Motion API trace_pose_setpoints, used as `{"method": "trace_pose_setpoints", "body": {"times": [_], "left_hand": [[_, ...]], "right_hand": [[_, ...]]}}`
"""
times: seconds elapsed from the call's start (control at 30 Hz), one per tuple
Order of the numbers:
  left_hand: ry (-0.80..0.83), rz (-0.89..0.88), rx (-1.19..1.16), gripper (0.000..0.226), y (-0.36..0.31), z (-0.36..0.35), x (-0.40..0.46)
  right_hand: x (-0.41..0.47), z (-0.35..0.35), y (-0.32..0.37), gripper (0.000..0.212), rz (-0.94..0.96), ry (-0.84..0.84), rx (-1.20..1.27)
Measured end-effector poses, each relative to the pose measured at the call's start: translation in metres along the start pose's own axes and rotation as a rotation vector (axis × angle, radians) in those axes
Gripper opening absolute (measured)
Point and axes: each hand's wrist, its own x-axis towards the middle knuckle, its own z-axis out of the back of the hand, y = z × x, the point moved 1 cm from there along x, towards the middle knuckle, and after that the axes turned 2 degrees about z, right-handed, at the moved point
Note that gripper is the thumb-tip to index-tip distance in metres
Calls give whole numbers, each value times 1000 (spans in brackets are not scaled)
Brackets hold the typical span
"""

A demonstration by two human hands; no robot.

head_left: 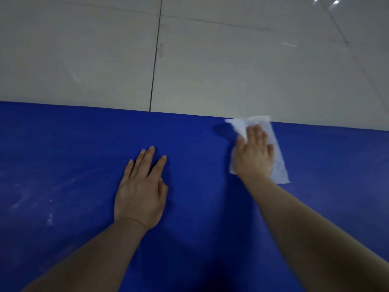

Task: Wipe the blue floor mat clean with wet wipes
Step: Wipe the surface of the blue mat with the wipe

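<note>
The right hand [253, 153] presses a white wet wipe [277, 159] flat on the blue floor mat [200, 186] near its far edge. The left hand [142, 191] rests flat, fingers spread. Whitish smears [31, 197] mark the mat's left side; grey floor tiles [231, 64] lie beyond.

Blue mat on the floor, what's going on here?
A person is wiping the blue mat with a white wet wipe. The right hand presses the wipe flat near the mat's far edge, beside the tiled floor. The left hand rests flat on the mat. Pale smudges remain at the left.
</note>
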Motion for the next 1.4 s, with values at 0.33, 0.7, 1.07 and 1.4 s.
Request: {"method": "trace_pose_setpoints", "body": {"times": [0.33, 0.7, 1.07, 1.4], "left_hand": [[24, -3, 18, 59, -1, 2, 0], [-18, -11, -51, 54, 0, 2, -1], [2, -27, -98, 51, 0, 1, -1], [-14, 2, -139, 46, -2, 4, -1]], "right_hand": [[29, 1, 65, 54, 104, 83, 14], [-37, -8, 58, 54, 225, 134, 0], [-111, -22, 96, 77, 477, 153, 167], [-120, -13, -12, 67, 158, 20, 8]]}}
